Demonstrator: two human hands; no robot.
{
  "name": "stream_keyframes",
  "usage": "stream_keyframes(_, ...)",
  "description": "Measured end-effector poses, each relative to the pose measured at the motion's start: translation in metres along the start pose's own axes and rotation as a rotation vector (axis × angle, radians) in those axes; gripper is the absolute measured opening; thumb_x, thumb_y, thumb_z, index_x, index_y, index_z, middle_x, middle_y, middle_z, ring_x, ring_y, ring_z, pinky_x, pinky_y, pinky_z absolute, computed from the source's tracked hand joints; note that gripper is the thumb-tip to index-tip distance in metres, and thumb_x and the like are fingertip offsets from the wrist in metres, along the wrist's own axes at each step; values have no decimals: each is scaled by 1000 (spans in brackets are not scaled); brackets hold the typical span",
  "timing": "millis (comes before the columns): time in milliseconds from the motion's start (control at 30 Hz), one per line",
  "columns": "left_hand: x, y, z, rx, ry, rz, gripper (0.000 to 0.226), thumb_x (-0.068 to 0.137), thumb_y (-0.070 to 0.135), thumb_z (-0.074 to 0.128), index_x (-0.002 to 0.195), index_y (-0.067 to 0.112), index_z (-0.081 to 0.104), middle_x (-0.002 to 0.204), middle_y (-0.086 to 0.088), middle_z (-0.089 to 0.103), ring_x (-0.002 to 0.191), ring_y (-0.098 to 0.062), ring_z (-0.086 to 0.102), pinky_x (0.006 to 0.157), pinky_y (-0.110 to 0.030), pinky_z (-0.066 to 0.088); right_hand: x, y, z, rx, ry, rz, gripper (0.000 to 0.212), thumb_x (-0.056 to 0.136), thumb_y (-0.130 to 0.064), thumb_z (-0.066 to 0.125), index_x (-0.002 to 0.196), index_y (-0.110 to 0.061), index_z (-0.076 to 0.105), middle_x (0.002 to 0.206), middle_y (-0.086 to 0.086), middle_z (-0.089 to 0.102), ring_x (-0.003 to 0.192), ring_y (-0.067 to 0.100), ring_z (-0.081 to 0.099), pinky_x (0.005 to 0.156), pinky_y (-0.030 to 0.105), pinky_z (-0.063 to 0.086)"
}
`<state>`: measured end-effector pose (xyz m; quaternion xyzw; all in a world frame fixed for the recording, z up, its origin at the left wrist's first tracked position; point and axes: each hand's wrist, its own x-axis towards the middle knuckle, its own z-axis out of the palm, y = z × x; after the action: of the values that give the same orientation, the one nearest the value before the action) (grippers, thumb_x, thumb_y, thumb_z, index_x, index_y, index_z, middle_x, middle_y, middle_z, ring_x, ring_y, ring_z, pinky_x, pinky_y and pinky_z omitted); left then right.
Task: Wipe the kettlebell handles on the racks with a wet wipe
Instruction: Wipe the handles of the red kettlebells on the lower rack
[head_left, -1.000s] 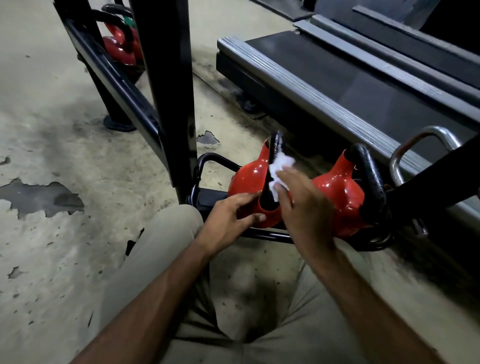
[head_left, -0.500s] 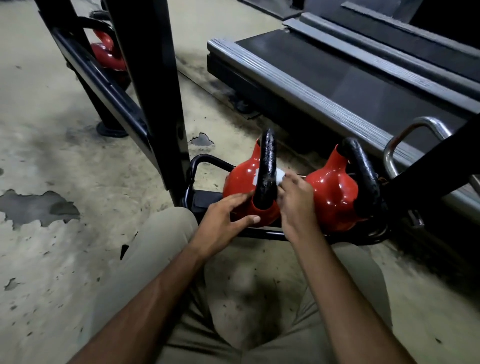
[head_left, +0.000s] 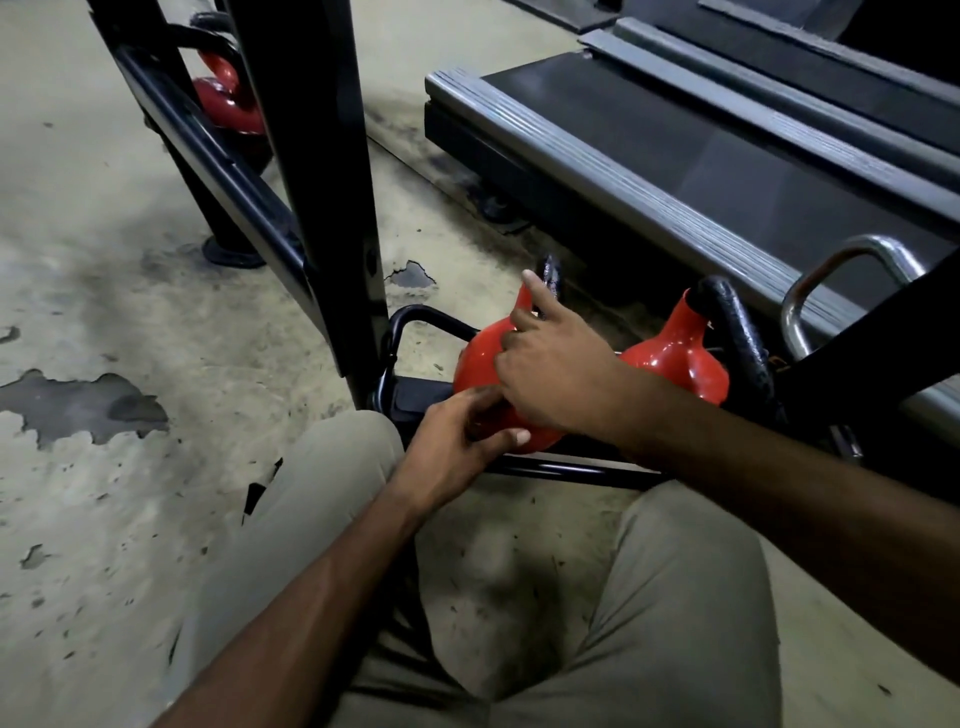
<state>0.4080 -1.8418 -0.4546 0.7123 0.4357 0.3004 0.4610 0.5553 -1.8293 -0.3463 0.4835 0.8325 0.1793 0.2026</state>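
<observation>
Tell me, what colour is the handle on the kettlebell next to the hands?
Black, on a shiny red kettlebell; its handle shows best in the head view.

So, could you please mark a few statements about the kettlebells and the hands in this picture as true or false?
1. The left hand rests low on the nearer red kettlebell. True.
2. The right hand is on the farther red kettlebell. False: it lies over the nearer one, forefinger pointing up beside the handle.
3. A white wipe shows plainly in the right hand. False: no wipe can be seen; the hand may hide it.
4. A third red kettlebell sits behind the black rack post. True.
5. The floor is freshly painted. False: its coating is chipped and stained.
</observation>
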Motion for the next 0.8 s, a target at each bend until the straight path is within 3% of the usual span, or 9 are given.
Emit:
stream_keyframes(167,4,2,-1,-12,-13,13,52,86,32,81,136,31,66,128,16,69,116,5,62,101,-16,47,-40,-6,29,277,407,186,26,95,-30,52,105,-23,75,110,-8,72,109,25,58,111,49,33)
stream_keyframes(267,6,1,-1,8,8,12,53,86,32,82,136,28,66,129,16,68,116,6,61,101,-10,45,-55,-30,51,660,653,403,22,95,-17,59,107,-19,77,122,-8,71,109,24,62,106,43,39)
stream_keyframes(333,5,2,-1,25,19,13,53,85,31,83,136,25,66,128,20,64,116,7,59,97,-2,39,-55,-47,56,942,794,594,19,93,-4,63,103,-13,77,120,-4,71,113,16,64,111,34,38)
stream_keyframes(400,5,2,0,45,31,26,55,85,30,83,137,24,65,126,23,61,118,9,56,96,2,34,-53,-57,53,1210,874,837,21,92,1,64,103,-13,75,115,-6,72,113,8,65,104,27,47)
stream_keyframes(467,5,2,0,54,38,46,55,85,29,83,137,25,65,126,24,60,119,10,54,97,2,32,-45,-58,53,1488,866,1012,27,93,3,58,108,-14,71,110,-8,72,109,4,67,99,30,53)
stream_keyframes(533,5,1,-1,65,36,48,54,86,28,82,137,24,65,126,23,60,120,11,52,97,3,32,-31,-51,59,1703,754,1063,34,94,5,48,114,-12,70,110,-5,74,108,6,68,101,33,53)
stream_keyframes(633,4,1,-1,64,14,39,56,86,31,82,140,26,63,133,20,61,122,9,54,100,0,34,-11,-27,66,2119,540,1009,42,89,7,40,116,-1,71,112,21,74,106,32,70,98,44,54)
stream_keyframes(700,4,1,-2,56,1,34,57,87,32,81,141,28,63,135,15,65,123,5,57,102,-6,39,-9,-9,67,2317,425,928,42,86,11,39,119,13,65,116,34,67,103,41,64,91,42,54)
stream_keyframes(800,3,2,-1,62,3,31,56,87,32,81,140,27,64,133,13,66,121,5,58,101,-6,40,-19,-10,70,2420,426,784,36,90,9,46,121,12,64,116,30,68,100,38,65,92,40,55)
